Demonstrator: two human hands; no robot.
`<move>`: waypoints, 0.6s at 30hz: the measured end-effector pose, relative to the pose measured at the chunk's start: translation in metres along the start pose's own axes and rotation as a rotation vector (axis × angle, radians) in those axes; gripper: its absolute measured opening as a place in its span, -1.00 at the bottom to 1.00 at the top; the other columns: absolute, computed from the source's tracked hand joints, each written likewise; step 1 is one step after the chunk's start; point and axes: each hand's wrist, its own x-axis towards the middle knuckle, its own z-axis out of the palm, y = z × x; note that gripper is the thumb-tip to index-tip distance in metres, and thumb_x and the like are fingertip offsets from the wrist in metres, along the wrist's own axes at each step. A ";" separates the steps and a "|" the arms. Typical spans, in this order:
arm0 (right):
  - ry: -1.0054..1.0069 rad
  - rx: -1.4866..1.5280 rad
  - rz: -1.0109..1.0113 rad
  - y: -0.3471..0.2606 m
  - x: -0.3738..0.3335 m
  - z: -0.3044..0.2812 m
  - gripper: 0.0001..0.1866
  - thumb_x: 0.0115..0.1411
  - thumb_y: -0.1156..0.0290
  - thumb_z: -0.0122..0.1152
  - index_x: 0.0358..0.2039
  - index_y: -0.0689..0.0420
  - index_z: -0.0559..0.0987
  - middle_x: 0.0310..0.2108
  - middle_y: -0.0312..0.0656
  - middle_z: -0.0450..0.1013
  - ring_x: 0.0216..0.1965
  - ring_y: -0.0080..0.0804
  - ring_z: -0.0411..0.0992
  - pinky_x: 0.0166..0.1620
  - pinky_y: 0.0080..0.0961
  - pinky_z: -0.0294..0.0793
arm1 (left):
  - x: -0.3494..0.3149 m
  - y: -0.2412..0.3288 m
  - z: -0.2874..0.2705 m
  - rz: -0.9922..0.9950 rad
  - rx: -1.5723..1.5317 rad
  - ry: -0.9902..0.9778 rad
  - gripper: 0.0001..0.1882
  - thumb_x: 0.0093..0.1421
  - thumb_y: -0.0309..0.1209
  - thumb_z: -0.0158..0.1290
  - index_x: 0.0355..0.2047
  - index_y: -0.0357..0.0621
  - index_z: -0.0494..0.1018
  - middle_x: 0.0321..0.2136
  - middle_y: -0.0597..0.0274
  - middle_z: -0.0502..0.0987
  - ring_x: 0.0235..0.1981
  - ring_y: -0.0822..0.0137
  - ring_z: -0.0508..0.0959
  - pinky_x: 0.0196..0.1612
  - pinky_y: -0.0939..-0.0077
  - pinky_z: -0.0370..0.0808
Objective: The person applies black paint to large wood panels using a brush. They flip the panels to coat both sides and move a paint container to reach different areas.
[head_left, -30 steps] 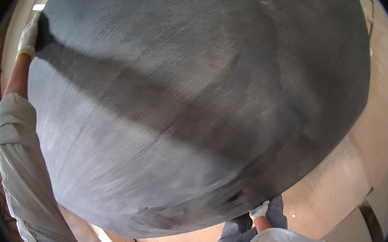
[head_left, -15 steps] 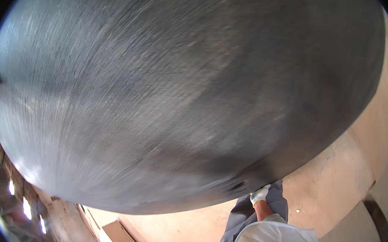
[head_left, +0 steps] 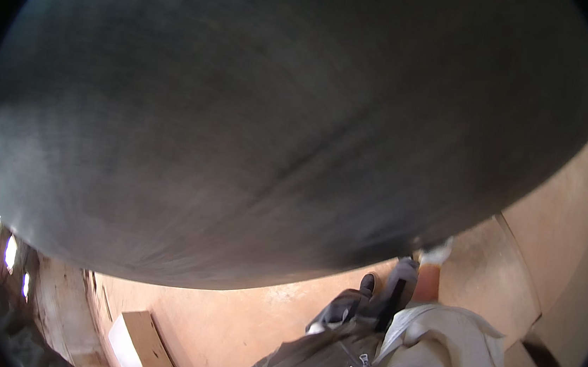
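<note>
A large dark grey sheet fills most of the head view, tilted up close in front of me. Its surface is blurred and its lower edge curves across the picture. At the lower right of that edge is my right hand in a white glove, closed on the sheet; the fingers are partly hidden and smeared by motion. My right arm comes out of a loose white sleeve. My left hand is out of sight, with the sheet covering much of the view.
Below the sheet lies a tan floor, with my dark shoe on it. A wooden piece lies at the lower left. Near the left rim a dark wall lets in bright slits of light. Flat boards lie at the right.
The sheet's lower edge has risen in the view and its face looks darker. My right hand has shifted up and to the right with it. A shoe now shows.
</note>
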 end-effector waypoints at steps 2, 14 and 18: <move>-0.675 0.032 0.012 -0.050 0.080 -0.015 -0.44 0.57 0.13 -0.33 0.41 0.17 0.31 0.41 -0.13 0.28 0.42 -0.17 0.19 0.47 -0.23 0.17 | -0.024 0.011 -0.005 -0.017 -0.079 -0.026 -0.40 0.51 0.03 -0.13 0.33 -0.14 0.41 0.29 0.22 0.48 0.26 0.27 0.46 0.36 0.40 0.28; -0.441 -0.287 -0.748 -0.262 -0.157 0.276 -0.41 0.52 -0.01 -0.13 0.36 0.12 0.43 0.35 -0.14 0.40 0.34 -0.15 0.34 0.45 -0.17 0.23 | -0.155 -0.004 -0.045 -0.115 -0.416 -0.159 -0.42 0.51 -0.01 -0.13 0.30 -0.17 0.43 0.25 0.20 0.50 0.22 0.25 0.48 0.31 0.37 0.33; -0.951 -0.470 -0.769 -0.376 -0.267 0.294 -0.48 0.44 0.06 0.04 0.24 0.12 0.54 0.22 -0.09 0.52 0.26 -0.13 0.43 0.38 -0.21 0.34 | -0.183 0.001 -0.042 -0.131 -0.498 -0.212 -0.42 0.51 -0.02 -0.14 0.29 -0.18 0.43 0.24 0.19 0.51 0.20 0.24 0.49 0.30 0.36 0.35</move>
